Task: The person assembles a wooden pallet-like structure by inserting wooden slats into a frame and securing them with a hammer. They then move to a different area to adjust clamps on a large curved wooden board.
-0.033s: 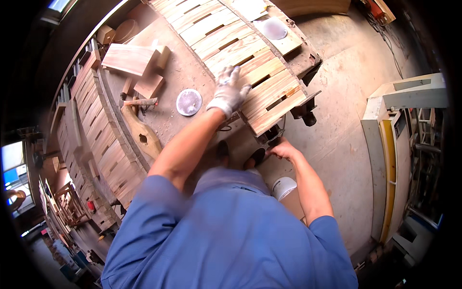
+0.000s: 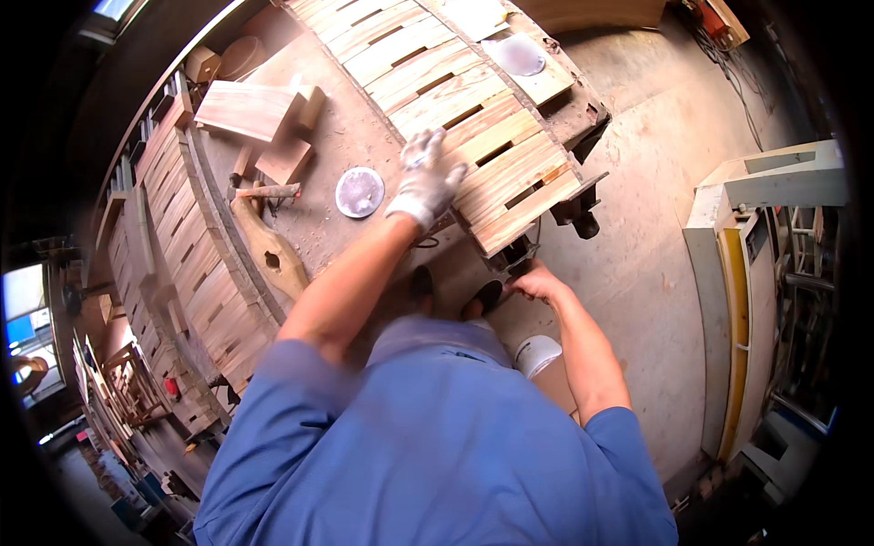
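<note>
My left hand (image 2: 426, 180), in a whitish work glove, lies at the left edge of a row of pale slotted wooden blocks (image 2: 496, 130), fingers stretched forward and thumb apart. It holds nothing. The blocks stand side by side in a long row running away from me. Below the near end of that row, my right hand (image 2: 541, 284) is bare and closed at a dark metal fitting (image 2: 517, 257). What its fingers grip is mostly hidden.
On the left bench lie a hammer (image 2: 266, 191), a shaped wooden piece with a hole (image 2: 271, 255), loose boards (image 2: 244, 111) and a round whitish disc (image 2: 360, 192). Another slotted row (image 2: 196, 250) runs further left. A pale frame (image 2: 710, 237) stands right; a white bucket (image 2: 539, 353) is beside my right forearm.
My left hand has shifted slightly left and back toward the row's edge, its fingers drawn closer together. My right hand stays in place.
</note>
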A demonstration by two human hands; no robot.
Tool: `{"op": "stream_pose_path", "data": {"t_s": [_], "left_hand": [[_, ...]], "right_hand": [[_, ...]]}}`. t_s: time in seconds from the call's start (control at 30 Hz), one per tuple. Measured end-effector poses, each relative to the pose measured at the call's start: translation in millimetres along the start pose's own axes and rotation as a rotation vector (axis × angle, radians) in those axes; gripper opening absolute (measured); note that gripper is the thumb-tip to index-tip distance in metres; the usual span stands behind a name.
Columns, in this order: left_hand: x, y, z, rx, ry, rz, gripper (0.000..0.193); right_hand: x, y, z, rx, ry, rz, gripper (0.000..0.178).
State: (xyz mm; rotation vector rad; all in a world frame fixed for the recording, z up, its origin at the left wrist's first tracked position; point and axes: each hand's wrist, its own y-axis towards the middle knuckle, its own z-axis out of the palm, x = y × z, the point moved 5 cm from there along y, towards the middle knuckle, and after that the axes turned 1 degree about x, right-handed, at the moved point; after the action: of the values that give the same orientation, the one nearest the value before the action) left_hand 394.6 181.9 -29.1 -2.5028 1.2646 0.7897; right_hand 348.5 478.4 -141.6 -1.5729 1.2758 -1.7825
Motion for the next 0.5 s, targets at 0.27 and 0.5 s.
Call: {"op": "stream_pose_path", "data": {"t_s": [0.27, 0.5], "left_hand": [[167, -172, -84, -0.160, 0.293, -0.544, 0.084], [219, -262, -118, -0.308, 0.345, -0.930, 0.083]], "right_hand": [[3, -2, 8, -0.057, 0.003, 0.011, 0.030], [-6, 9, 8, -0.266, -0.222, -0.132, 0.024]]}}
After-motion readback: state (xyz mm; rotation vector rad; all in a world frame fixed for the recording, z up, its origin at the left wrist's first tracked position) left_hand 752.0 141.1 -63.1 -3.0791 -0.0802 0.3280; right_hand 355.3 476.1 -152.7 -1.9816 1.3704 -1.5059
